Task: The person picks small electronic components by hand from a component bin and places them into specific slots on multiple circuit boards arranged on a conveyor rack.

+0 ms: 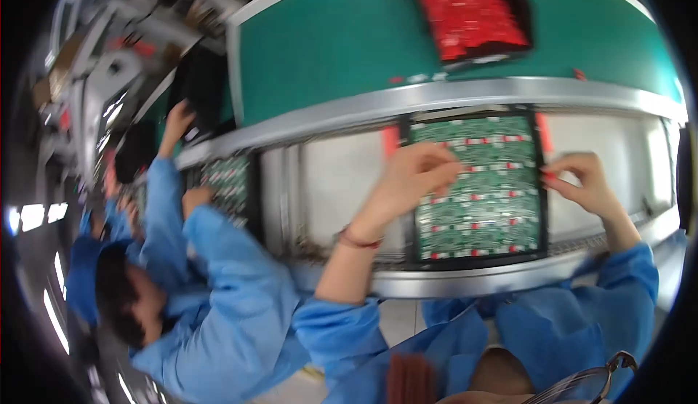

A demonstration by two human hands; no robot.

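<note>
A green circuit board panel lies in a black frame on the conveyor in front of me, dotted with small red and white parts. Over its left side is my left hand, thumb and fingers pinched together; whatever is between the fingertips is too small to make out. At the frame's right edge, my right hand pinches a small red component between thumb and index finger. Motion blur softens the details.
Beyond the metal rail, a dark tray of red components sits on a green bench surface, with a few loose pieces nearby. To my left, a co-worker in a blue sleeve works at another circuit board.
</note>
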